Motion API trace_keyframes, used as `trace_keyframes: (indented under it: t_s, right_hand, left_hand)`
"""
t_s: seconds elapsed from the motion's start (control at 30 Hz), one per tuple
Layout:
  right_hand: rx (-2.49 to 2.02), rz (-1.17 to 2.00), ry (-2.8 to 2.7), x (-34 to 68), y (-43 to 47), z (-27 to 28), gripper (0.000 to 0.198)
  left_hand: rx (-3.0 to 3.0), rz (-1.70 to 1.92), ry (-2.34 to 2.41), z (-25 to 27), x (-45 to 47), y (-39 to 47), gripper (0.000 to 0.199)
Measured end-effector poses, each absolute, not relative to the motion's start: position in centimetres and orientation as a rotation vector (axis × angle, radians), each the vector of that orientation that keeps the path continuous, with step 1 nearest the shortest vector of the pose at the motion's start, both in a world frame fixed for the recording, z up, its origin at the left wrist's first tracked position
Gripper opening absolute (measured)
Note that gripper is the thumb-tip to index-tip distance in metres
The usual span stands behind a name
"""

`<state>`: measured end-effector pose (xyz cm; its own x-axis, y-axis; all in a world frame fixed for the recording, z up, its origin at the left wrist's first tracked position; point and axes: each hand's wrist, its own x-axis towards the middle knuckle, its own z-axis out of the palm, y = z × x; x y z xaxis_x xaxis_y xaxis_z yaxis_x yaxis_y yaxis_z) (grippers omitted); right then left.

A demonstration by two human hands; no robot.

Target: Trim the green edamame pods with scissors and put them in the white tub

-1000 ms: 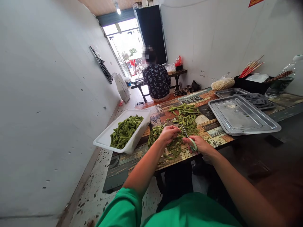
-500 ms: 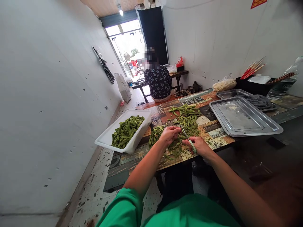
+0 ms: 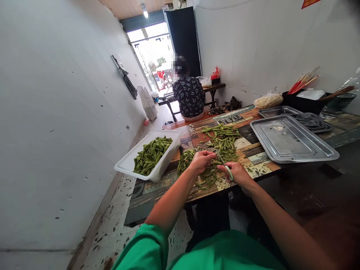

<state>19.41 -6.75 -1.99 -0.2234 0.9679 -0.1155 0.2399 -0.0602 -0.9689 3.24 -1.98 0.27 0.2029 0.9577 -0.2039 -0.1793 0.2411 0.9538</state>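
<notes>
My right hand [image 3: 235,173] is closed around a pair of scissors [image 3: 230,173] with pale green handles, the blades pointing up and left. At their tips my left hand [image 3: 203,161] is pinched on what looks like an edamame pod, mostly hidden by the fingers. Beneath and beyond both hands, loose edamame pods [image 3: 223,140] lie spread on the patchwork-patterned table, with small trimmings among them near the front edge. To the left, a white plastic tub [image 3: 165,162] holds a heap of edamame pods [image 3: 152,155].
A metal tray [image 3: 292,144] lies on the right, overlapping another tray with a dark grey cloth [image 3: 311,120]. Behind are a black box of skewers [image 3: 298,100], a clear bottle [image 3: 341,99] and a bagged bundle [image 3: 268,100]. A person [image 3: 188,95] sits beyond the table, facing away.
The whole view has shifted slightly as my head moved. Both hands and the scissors stay in nearly the same pose over the pods.
</notes>
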Motion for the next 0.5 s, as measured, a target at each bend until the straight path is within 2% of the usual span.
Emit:
trace_keyframes:
  t_s: [0.13, 0.23, 0.3, 0.37, 0.5]
  right_hand:
    - [-1.375, 1.413, -1.323, 20.1, -6.3, -2.3, 0.041]
    - [-1.381, 1.503, -1.227, 20.9, -5.9, -2.7, 0.045]
    - [-1.371, 1.541, -1.200, 21.1, -5.8, -2.8, 0.047]
    - [-1.365, 1.552, -1.197, 21.0, -5.9, -2.8, 0.049]
    - [-1.342, 1.546, -1.213, 20.2, -6.1, -2.5, 0.051]
  left_hand:
    - [1.255, 1.403, 1.365, 4.0, -2.1, -1.8, 0.022]
    - [1.473, 1.717, 2.036, 7.4, -8.7, -1.5, 0.020]
    - [1.636, 1.422, 2.403, 8.8, -11.8, -1.3, 0.021]
    - [1.811, 1.056, 2.574, 9.1, -12.1, -1.2, 0.019]
    - [2.136, 0.752, 2.448, 6.8, -4.8, -1.0, 0.019]
